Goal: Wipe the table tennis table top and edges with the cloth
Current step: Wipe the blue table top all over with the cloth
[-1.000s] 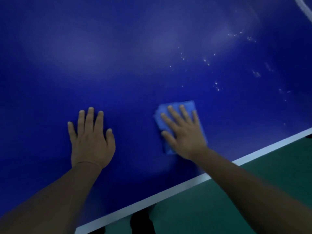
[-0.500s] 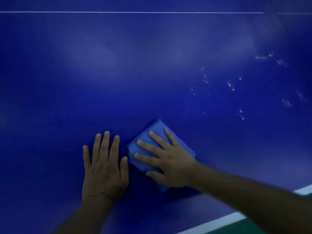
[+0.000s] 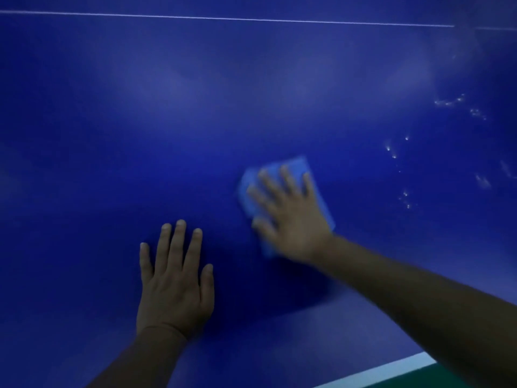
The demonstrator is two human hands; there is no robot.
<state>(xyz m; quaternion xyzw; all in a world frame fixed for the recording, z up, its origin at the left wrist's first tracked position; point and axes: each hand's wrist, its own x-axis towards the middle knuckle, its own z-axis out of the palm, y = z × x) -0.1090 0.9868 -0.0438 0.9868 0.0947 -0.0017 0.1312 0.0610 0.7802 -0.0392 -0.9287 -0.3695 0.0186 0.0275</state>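
Tabletop [image 3: 195,107]: smooth, glossy blue; thin white line along top of frame.
Cloth [image 3: 296,166]: folded light-blue rectangle, centre-right, blurred.
Right hand [image 3: 291,217]: fingers spread flat, pressing cloth.
Left hand [image 3: 174,287]: fingers straight, flat on tabletop, lower centre.
Droplets [image 3: 405,197]: pale specks, right side.

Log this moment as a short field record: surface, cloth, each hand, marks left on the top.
surface: blue table top, white edge stripe at lower right, thin white line across the far side
cloth: light blue cloth, folded, flat on the table top
right hand: right hand pressed flat on the cloth, fingers spread, blurred
left hand: left hand flat on the bare table top, apart from the cloth
marks: pale specks right of the cloth
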